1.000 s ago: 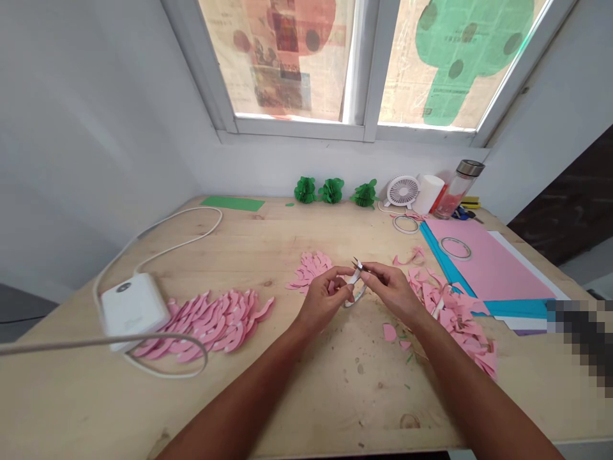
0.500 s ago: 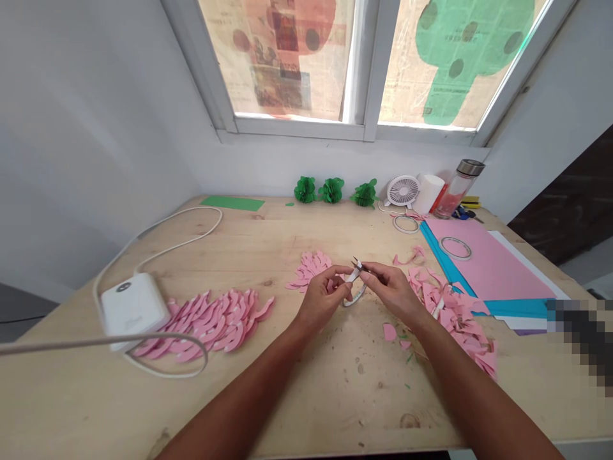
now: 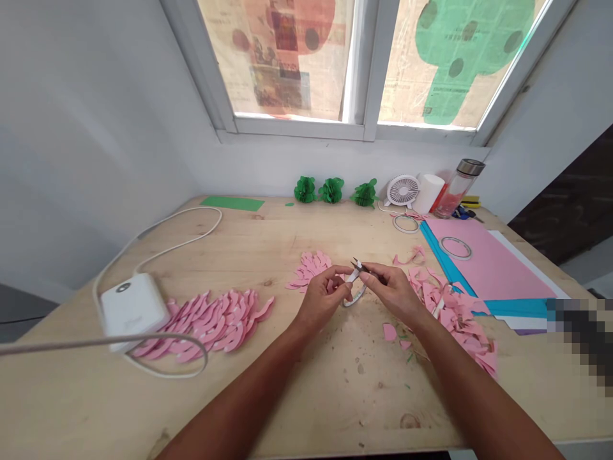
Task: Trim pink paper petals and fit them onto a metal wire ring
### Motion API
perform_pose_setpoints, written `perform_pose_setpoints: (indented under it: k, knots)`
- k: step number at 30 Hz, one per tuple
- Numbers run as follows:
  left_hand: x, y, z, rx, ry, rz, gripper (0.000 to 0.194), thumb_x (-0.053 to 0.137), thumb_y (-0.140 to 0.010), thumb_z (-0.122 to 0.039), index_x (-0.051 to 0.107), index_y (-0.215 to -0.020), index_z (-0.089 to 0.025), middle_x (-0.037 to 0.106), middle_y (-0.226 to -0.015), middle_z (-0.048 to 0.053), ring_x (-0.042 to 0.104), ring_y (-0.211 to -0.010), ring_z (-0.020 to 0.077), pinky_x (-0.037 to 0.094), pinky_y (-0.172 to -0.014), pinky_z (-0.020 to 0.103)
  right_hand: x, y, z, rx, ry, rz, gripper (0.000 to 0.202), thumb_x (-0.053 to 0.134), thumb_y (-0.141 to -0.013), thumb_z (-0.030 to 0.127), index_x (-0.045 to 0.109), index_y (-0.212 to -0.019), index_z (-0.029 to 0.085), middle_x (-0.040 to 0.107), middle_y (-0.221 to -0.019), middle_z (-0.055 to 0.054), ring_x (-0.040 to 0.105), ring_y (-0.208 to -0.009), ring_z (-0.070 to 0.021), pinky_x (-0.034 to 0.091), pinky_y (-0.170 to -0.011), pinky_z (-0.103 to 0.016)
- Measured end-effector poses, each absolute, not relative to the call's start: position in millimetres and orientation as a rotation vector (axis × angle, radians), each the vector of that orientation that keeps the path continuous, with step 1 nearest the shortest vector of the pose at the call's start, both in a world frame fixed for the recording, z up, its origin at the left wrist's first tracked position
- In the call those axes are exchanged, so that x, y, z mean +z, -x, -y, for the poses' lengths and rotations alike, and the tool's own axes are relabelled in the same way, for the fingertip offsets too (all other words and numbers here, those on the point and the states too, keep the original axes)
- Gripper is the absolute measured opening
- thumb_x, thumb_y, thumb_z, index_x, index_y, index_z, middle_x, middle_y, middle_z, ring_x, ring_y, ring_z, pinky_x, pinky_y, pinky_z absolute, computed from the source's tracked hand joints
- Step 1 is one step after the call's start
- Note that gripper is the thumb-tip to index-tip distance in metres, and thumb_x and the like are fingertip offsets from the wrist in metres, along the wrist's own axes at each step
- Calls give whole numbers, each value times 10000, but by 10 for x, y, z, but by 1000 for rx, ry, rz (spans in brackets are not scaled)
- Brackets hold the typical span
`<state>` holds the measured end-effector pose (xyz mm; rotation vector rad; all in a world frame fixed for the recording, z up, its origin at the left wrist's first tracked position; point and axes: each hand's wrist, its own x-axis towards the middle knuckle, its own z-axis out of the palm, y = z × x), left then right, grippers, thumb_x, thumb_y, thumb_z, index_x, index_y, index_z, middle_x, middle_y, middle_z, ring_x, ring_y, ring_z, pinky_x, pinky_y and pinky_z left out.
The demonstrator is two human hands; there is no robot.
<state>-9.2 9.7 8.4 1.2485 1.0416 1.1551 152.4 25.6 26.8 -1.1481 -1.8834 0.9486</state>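
My left hand (image 3: 324,295) is closed in a pinch on the white end of a narrow roll of double-sided tape (image 3: 355,298), whose ring hangs below the fingers. My right hand (image 3: 393,289) grips small dark scissors (image 3: 358,263); their tips point up and left, right at the tape strip, and the handles are hidden in the palm. Just behind my left hand lies a small heap of pink paper petals (image 3: 311,268). Pink paper scraps (image 3: 454,319) are piled beside my right forearm.
A larger pile of curved pink petals (image 3: 215,322) lies left, near a white power bank (image 3: 135,308) with a looping cable. Green paper balls (image 3: 330,190), a small fan (image 3: 403,190) and a glass bottle (image 3: 460,188) line the wall. Coloured sheets (image 3: 493,262) carry another tape roll (image 3: 456,248).
Almost nothing differs. Both hands stay in place with the tape and scissors, and the scissor tips have shifted only very slightly.
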Motion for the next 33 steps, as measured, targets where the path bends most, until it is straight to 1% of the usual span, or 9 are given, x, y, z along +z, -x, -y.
perform_pose_setpoints:
  k: [4,9,14,17,22,27,30,33]
  knots:
    - [86,92,-98,1160,-1244,-1048,239,589,-684,-251,596,-901,-149,554,-526,-20,445,-457,76,310,-462,196,287,-1517,-243,937,1151,1890,408,456,-830,456,665,-1028,168,527,-692,-2,378,-585,-114,277,-510,-222]
    - [82,96,-99,1149,-1241,-1048,253,596,-684,-263,597,-911,-150,565,-535,-17,423,-442,68,288,-447,191,286,-1511,-233,936,1175,1877,401,449,-827,462,679,-950,158,442,-608,16,300,-529,-94,222,-472,-218]
    - [85,96,-96,1154,-1248,-1040,248,591,-692,-255,592,-915,-146,564,-529,-20,422,-441,67,296,-460,194,288,-1513,-237,928,1176,1880,371,452,-828,446,676,-879,154,392,-588,24,287,-528,-92,216,-476,-217]
    - [88,96,-93,1149,-1260,-1036,254,588,-698,-256,595,-929,-150,570,-531,-19,431,-446,71,304,-470,198,285,-1514,-243,943,1157,1874,365,451,-833,443,672,-882,157,413,-605,23,316,-542,-96,237,-490,-218]
    - [92,90,-95,1153,-1233,-1054,258,597,-673,-255,600,-909,-153,562,-529,-20,447,-456,78,303,-468,199,259,-1518,-262,935,1135,1877,358,457,-832,442,674,-867,159,510,-686,9,409,-607,-116,299,-540,-223]
    - [87,93,-98,1147,-1235,-1047,254,597,-673,-251,606,-908,-157,568,-531,-18,463,-465,83,313,-472,198,253,-1517,-265,926,1156,1893,388,438,-836,461,672,-915,162,522,-674,8,419,-602,-124,291,-526,-222]
    - [85,93,-96,1146,-1243,-1041,250,594,-679,-246,604,-913,-157,569,-527,-20,464,-464,84,317,-477,200,255,-1515,-266,927,1144,1883,385,433,-840,457,678,-899,166,544,-699,0,443,-633,-136,309,-542,-226]
    - [84,91,-92,1149,-1248,-1039,243,587,-692,-240,595,-919,-154,569,-533,-21,449,-455,77,311,-477,198,254,-1515,-269,937,1139,1871,380,440,-840,453,680,-910,166,548,-707,-3,435,-627,-132,308,-537,-226]
